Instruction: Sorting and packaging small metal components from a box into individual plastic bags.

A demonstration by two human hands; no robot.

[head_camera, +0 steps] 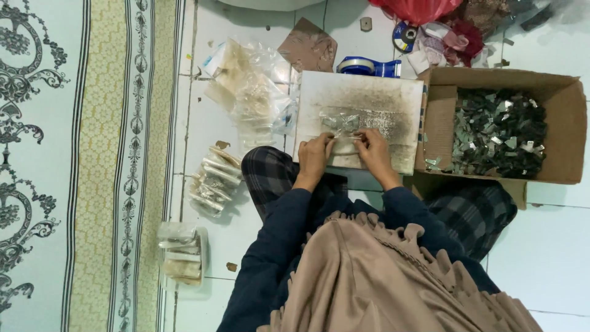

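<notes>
My left hand [315,154] and my right hand [373,149] meet over a stained white board [393,98] that rests on my knees. Between them they pinch the near edge of a small clear plastic bag [340,123] that lies on the board. The bag seems to hold small silvery pieces. Both arms are in dark blue sleeves, and a tan ruffled cloth hangs below them.
An open cardboard box [568,123] of small dark and silvery metal pieces sits to the right. Loose clear bags [255,92] lie to the left, with bundled filled bags [214,179] and a tray of more [179,252]. A tape dispenser [367,66] is behind the board. A patterned rug [74,166] covers the left.
</notes>
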